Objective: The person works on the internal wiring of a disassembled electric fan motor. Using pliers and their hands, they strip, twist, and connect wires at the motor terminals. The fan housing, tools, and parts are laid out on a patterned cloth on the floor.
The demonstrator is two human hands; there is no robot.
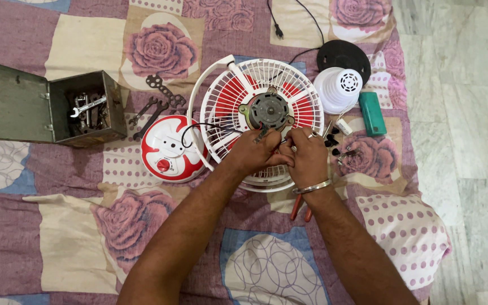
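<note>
Both hands met over the white fan grille (230, 96), w/ red blades showing behind it, lying flat on the patchwork quilt (86, 51). Grey motor (269, 110) sat at grille centre. Left hand (255, 153) at approx 6 o'clock of the motor, fingers curled & pinching a thin wire or small tool tip; can't tell which. Right hand (307, 155) touching the left, fingers bunched tight on the same spot. Red/white base (168, 149) at 9 o'clock of the grille. Open metal toolbox (57, 107) further at 9. White vented cap (340, 87) at 2 o'clock, green box (372, 113) beside it. Red-handled pliers (300, 208) under the right wrist.
</note>
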